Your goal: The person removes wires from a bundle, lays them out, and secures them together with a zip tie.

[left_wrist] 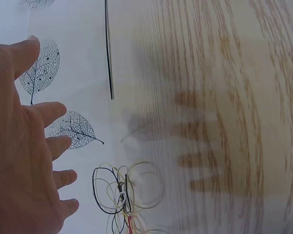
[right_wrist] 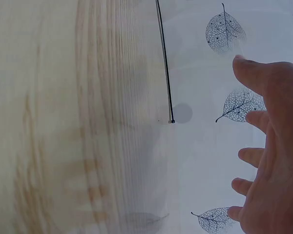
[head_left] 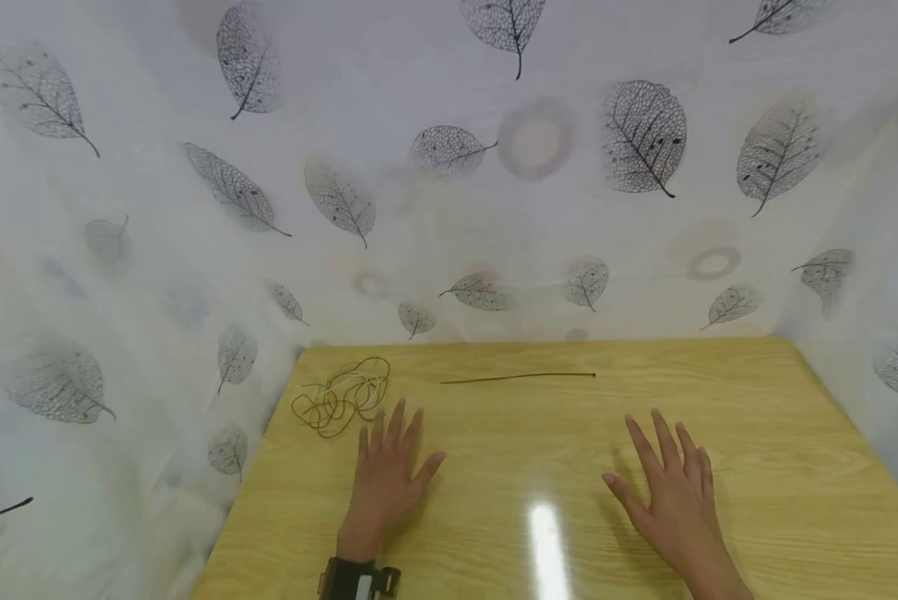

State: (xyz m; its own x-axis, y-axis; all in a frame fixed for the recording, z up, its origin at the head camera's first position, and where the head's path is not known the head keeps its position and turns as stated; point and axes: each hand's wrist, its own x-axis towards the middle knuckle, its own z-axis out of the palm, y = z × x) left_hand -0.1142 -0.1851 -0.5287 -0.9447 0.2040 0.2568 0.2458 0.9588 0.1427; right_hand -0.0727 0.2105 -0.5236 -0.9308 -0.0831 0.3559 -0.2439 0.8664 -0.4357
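My left hand (head_left: 387, 479) is spread over the left part of the table with its fingers straight and nothing in it. Just beyond its fingertips lies a loose tangle of thin cords (head_left: 342, 397), in dark, yellowish and white strands; the left wrist view also shows a bit of red in the tangle (left_wrist: 127, 195). My right hand (head_left: 677, 500), fingers fanned out and holding nothing, is over the right part. Toward the back, between the hands, a thin dark cord (head_left: 518, 377) lies nearly straight, with a small knob at its right end (right_wrist: 172, 121).
The wooden table (head_left: 509, 442) has a glossy top with a bright light reflection near the front. A pale curtain (head_left: 419, 208) printed with leaves hangs behind it and along both sides. A dark band with a device (head_left: 355, 579) is on my left wrist.
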